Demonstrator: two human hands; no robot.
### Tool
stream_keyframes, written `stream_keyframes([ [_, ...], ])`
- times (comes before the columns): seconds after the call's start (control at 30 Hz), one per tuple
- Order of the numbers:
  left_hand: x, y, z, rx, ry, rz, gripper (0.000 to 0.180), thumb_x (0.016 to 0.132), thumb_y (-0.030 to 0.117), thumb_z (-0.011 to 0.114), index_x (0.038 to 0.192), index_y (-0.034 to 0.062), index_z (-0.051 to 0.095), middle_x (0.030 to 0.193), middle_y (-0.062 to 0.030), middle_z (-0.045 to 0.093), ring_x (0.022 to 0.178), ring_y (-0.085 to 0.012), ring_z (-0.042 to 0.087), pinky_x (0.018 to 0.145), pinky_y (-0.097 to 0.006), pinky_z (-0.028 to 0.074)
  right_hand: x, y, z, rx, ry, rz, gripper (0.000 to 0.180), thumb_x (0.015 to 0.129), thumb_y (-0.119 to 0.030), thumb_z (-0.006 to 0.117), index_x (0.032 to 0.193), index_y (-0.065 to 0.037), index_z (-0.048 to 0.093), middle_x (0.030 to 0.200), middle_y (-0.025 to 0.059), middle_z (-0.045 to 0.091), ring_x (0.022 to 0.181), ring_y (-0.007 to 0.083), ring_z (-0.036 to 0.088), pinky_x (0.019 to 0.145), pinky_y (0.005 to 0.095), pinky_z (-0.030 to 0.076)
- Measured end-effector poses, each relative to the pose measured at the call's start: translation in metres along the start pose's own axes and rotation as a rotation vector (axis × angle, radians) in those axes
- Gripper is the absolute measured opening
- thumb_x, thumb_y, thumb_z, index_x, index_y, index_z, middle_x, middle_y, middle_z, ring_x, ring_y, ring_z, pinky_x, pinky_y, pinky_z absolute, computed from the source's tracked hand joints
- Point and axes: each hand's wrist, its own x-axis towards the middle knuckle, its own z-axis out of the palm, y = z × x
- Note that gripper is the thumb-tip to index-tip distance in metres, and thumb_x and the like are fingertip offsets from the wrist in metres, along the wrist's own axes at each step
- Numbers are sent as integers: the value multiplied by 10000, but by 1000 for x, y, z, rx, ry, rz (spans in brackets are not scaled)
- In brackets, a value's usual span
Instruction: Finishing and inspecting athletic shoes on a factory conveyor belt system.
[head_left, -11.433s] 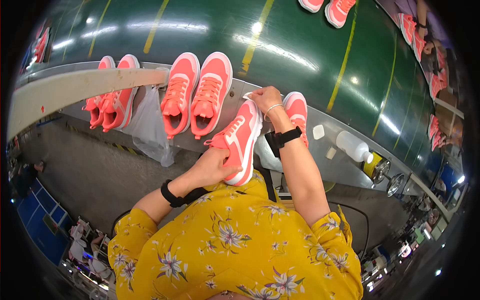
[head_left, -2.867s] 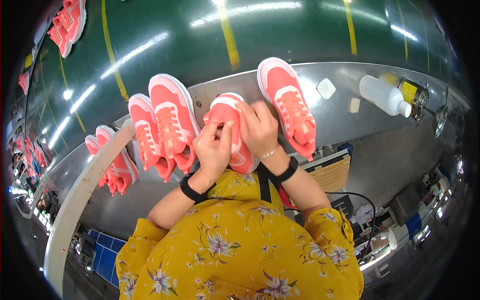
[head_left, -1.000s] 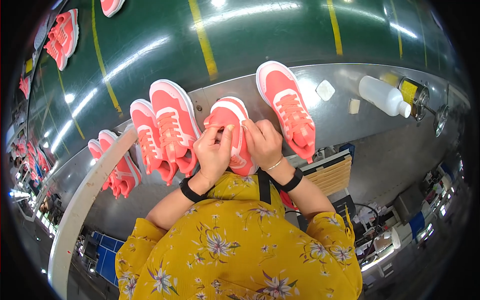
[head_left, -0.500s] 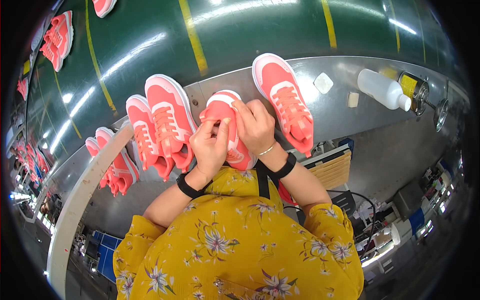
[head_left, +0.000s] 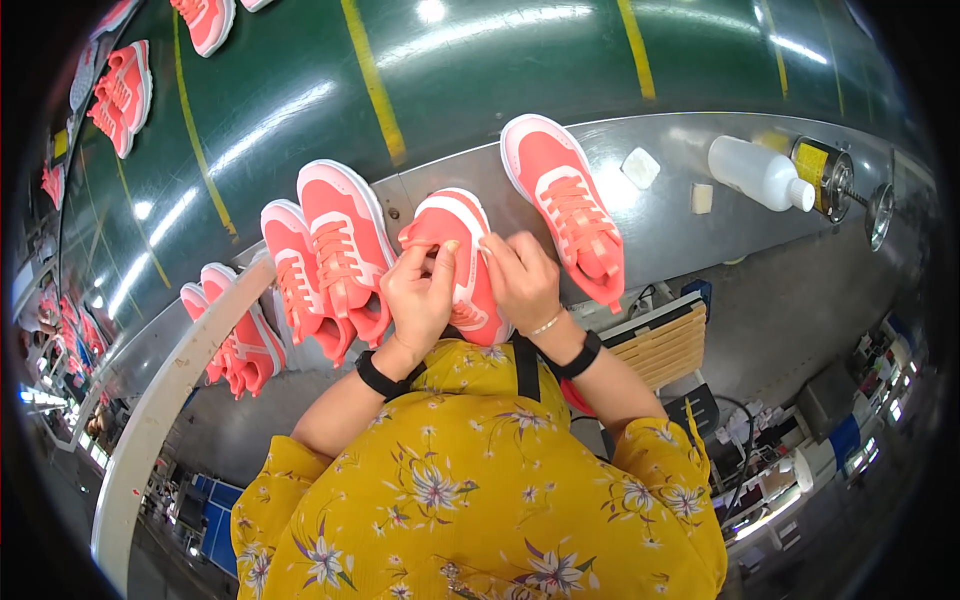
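A coral-pink sneaker (head_left: 467, 262) with a white sole lies tilted on its side between my hands, close to my body. My left hand (head_left: 420, 300) is closed, pinching the upper along the shoe's left side. Beside the white sole edge, the fingers of my right hand (head_left: 525, 282) are pressed together; whatever they hold, if anything, is too small to make out. Another sneaker (head_left: 568, 205) rests on the metal ledge just right of my right hand. To the left stand two laced sneakers, one larger in view (head_left: 335, 225) and one beside it (head_left: 290, 270).
A green conveyor belt (head_left: 520, 70) with yellow stripes runs beyond the metal ledge (head_left: 660, 240), carrying sneakers (head_left: 122, 95) at far left. On the ledge's right are a white pad (head_left: 641, 168), a small block (head_left: 702, 199), a white bottle (head_left: 755, 172) and a can (head_left: 822, 175). A pale bar (head_left: 170, 410) slants at left.
My right hand has drawn back slightly right and down from the shoe's white edge. My left hand keeps its pinch. Sneakers on the belt have shifted, with more showing at the top left.
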Motion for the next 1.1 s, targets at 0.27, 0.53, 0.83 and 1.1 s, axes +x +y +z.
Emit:
stream_keyframes([
  [0.27,1,-7,-3,-101,-18,-51,91,949,67,696,941,-21,675,704,33,617,586,-10,491,532,-203,388,-36,-15,-42,88,74,16,252,752,52,733,981,-52,724,836,89,612,699,251,641,592,342,527],
  [0.53,2,-2,-8,-74,-52,-30,108,963,84,680,936,-20,668,735,28,616,600,-17,489,543,-200,385,-18,55,-103,-276,638,241,184,836,20,742,1010,-36,725,937,137,679,839,276,663,724,354,552],
  [0.83,2,-8,-7,-96,-49,-5,109,962,78,679,927,-24,663,742,25,625,599,-12,487,545,-200,388,-16,186,-152,-380,535,545,319,936,-229,688,1194,-40,684,1145,144,658,954,314,622,880,415,505],
  [1.1,2,-14,-8,-126,-37,6,113,958,88,689,981,-23,683,763,24,641,607,-9,494,553,-197,395,-2,196,-171,-405,359,703,376,822,-202,803,1143,-29,712,1022,90,628,855,206,594,775,327,506],
])
